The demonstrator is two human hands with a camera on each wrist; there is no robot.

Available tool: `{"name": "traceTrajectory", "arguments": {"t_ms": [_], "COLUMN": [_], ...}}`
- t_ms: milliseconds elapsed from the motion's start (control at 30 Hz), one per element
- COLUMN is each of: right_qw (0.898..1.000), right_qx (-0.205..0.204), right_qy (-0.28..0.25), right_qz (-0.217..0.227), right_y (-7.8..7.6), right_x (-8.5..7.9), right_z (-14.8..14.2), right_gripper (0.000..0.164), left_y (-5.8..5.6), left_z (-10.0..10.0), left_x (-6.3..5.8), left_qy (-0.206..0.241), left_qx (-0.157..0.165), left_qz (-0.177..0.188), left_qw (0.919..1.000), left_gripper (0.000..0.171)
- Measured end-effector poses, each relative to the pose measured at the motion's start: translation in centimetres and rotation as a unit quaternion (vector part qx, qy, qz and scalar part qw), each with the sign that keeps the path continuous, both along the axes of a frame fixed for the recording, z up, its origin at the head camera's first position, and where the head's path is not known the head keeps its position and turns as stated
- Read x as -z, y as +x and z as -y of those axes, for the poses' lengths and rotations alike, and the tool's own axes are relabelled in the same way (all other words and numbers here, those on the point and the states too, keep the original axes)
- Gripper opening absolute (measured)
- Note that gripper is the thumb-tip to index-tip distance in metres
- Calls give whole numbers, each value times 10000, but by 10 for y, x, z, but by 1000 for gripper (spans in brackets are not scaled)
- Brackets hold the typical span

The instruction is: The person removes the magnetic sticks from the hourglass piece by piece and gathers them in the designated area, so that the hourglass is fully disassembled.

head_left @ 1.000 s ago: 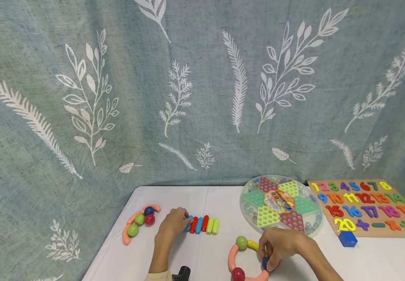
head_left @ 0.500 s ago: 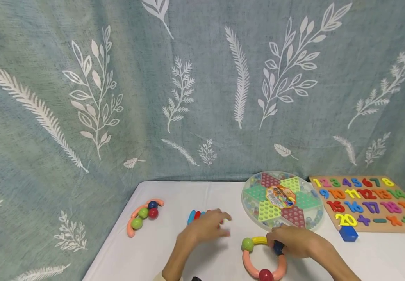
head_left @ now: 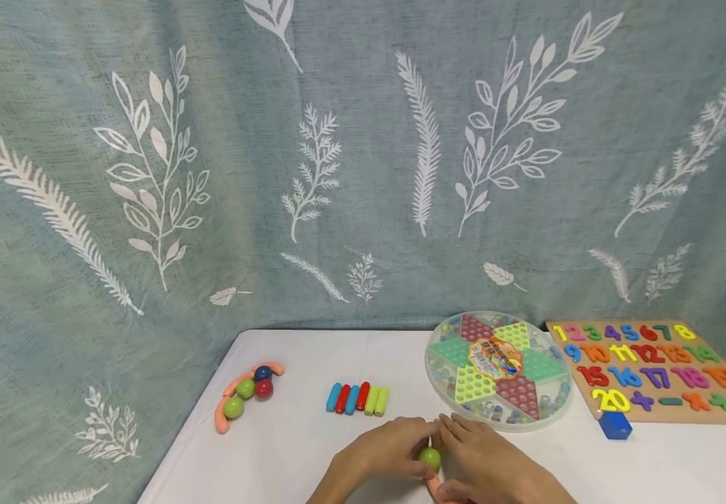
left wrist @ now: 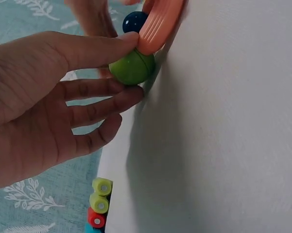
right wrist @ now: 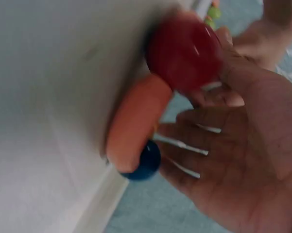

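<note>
A ring of curved toy rods and balls lies on the white table, largely hidden by both hands in the head view. My left hand (head_left: pixel 383 451) pinches its green ball (left wrist: pixel 133 67), thumb where the ball meets a curved orange rod (left wrist: pixel 160 26), fingers on the ball's other side. Over the ring's right side, my right hand (head_left: pixel 491 462) has its fingers extended. In the right wrist view, its thumb lies against the red ball (right wrist: pixel 184 53), and its fingers reach towards the dark blue ball (right wrist: pixel 148 162). The yellow rod is mostly hidden.
Short straight rods (head_left: pixel 356 399) in blue, red and lime lie in a row. Further left is a chain of orange rods and balls (head_left: pixel 246 389). Behind the hands sit a round star-patterned game board (head_left: pixel 498 371), a number board (head_left: pixel 659 371) and a blue block (head_left: pixel 615 425).
My left hand has left the row of straight rods and moved right to the ring's green ball. My right hand, earlier at the blue ball, now spreads over the ring with straighter fingers.
</note>
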State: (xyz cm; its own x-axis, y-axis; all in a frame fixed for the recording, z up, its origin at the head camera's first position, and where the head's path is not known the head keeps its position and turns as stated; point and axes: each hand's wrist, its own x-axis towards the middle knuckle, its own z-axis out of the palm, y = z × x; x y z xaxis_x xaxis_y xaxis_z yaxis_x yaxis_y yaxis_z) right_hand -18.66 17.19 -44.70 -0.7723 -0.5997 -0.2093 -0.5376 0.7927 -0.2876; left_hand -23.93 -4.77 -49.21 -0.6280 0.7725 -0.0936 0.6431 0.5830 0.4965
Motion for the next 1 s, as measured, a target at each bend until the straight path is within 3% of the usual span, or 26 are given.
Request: {"name": "traceTrajectory", "arguments": {"t_ms": [67,167,267,400,600,767,867,1000], "right_qw": [9997,9997,9995,9985,9991,9994,9994,9975], "right_qx": [85,67,-180,-345,74,-73,-6,339], "right_qy": [119,197,106,251,359,337,329,451], "right_qz": [208,130,-228,-338,197,61,80,431], "right_y": [-3,-11,-19,-29,-33,-31,-28,-23], "right_x": [10,33,61,83,82,80,75,60], "right_z": [4,2,-3,-9,-14,-15,-12,-3], "right_gripper": [96,97,101,104,103,102,100,92], "left_y": [-1,2,14,24,27,26,26,25], "left_z": [3,6,6,2,-5,0,10,32], "left_x": [3,-2,-26,-43,-45,-47,-56,-71], "left_qy": [58,68,-4,-92,-81,-208,-167,195], "left_qx": [-1,72,91,65,60,-128,-342,-865], "left_qz": [70,-83,-149,-92,-125,7,61,154], "left_qw": [10000,9999,9998,9999,9999,9997,9993,9959], "left_gripper": [27,29,30,28,24,22,21,22]}}
